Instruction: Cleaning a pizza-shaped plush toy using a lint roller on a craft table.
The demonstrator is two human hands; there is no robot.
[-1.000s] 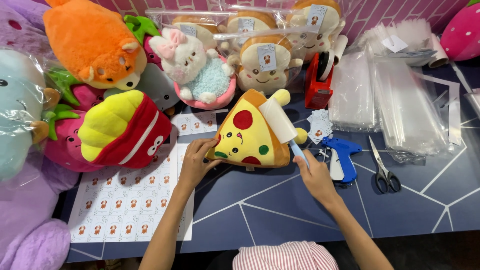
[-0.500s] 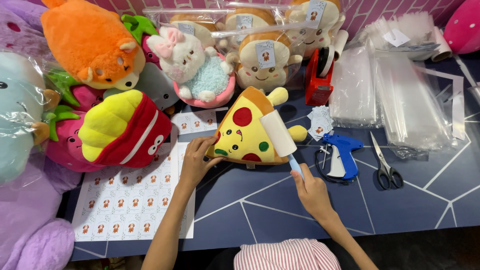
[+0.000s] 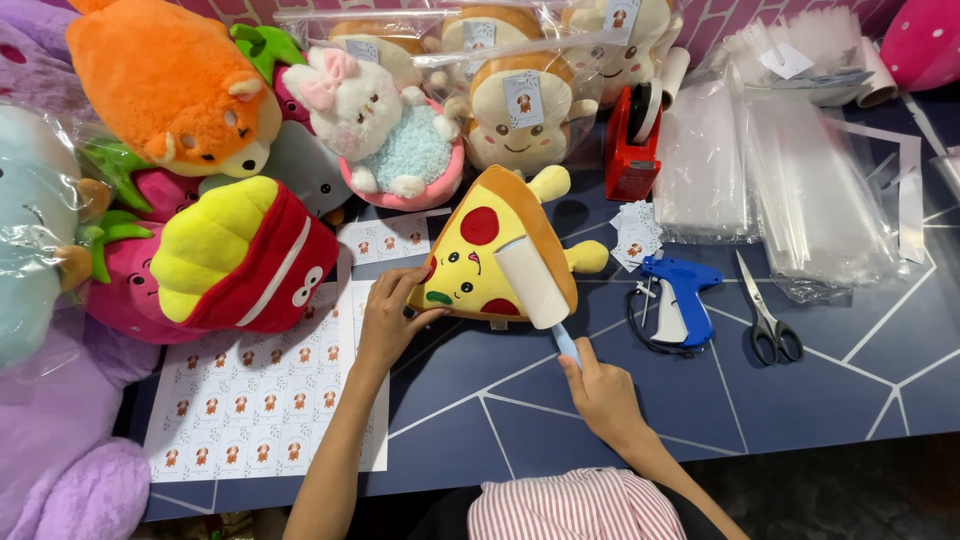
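The pizza-slice plush [image 3: 478,245] lay flat on the dark blue desk [image 3: 820,390], near its middle, with a white lint roller [image 3: 532,283] resting across its lower right edge. The right hand [image 3: 600,392] was closed around the roller's blue handle. The left hand [image 3: 388,318] pressed on the plush's pointed left corner, fingers loosely bent and gripping nothing. Just right lay a blue tagging gun [image 3: 682,300] and scissors [image 3: 768,318]. A sheet of stickers [image 3: 270,400] lay under the left forearm, beside a fries plush [image 3: 240,255].
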